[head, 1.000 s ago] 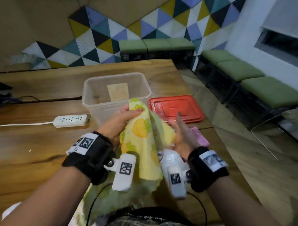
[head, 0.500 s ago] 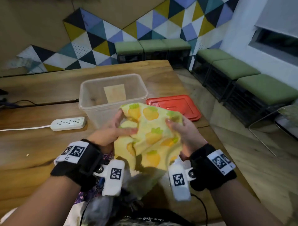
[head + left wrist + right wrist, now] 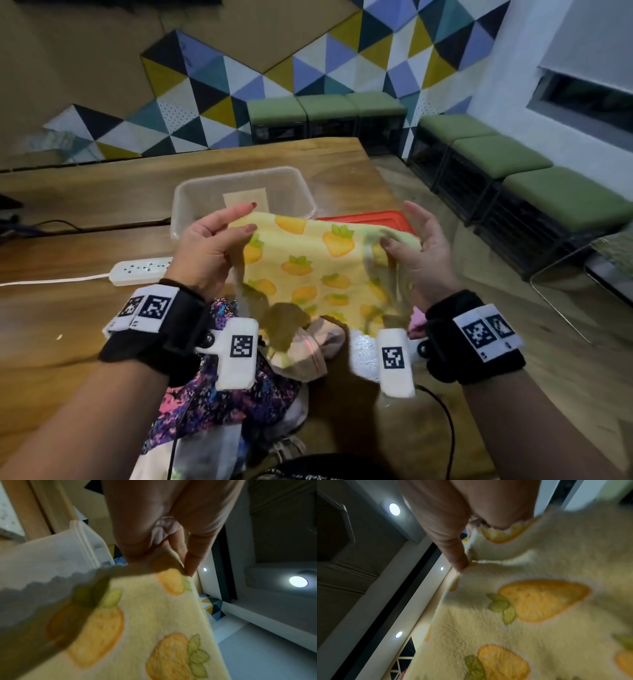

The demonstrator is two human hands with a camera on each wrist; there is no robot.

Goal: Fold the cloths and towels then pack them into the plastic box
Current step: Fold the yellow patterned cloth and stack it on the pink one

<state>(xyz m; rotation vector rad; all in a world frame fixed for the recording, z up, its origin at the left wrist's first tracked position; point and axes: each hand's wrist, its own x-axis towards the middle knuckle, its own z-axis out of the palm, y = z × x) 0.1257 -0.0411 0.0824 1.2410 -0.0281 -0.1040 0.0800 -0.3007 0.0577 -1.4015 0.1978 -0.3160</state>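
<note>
A yellow towel [image 3: 318, 270] printed with orange strawberries is stretched in the air between both hands, just in front of the clear plastic box [image 3: 301, 186]. My left hand [image 3: 219, 240] pinches its upper left corner between thumb and fingers. My right hand [image 3: 407, 243] pinches the upper right corner with the thumb, the other fingers spread. The left wrist view has the towel [image 3: 154, 615] under the fingers beside the box wall [image 3: 56, 550]. The right wrist view is filled by the towel [image 3: 530, 608]. The box holds no cloth.
A red lid [image 3: 380, 217] lies right of the box. A white power strip [image 3: 140, 270] with its cord sits on the wooden table [image 3: 68, 329] at left. A multicoloured cloth [image 3: 226, 401], a pinkish cloth [image 3: 308, 349] and other fabric lie near the table's front edge. Green benches [image 3: 513, 171] line the walls.
The towel, bunched and hanging from the left hand a second ago, is now spread wide; the right hand took its other corner and both hands moved apart and up.
</note>
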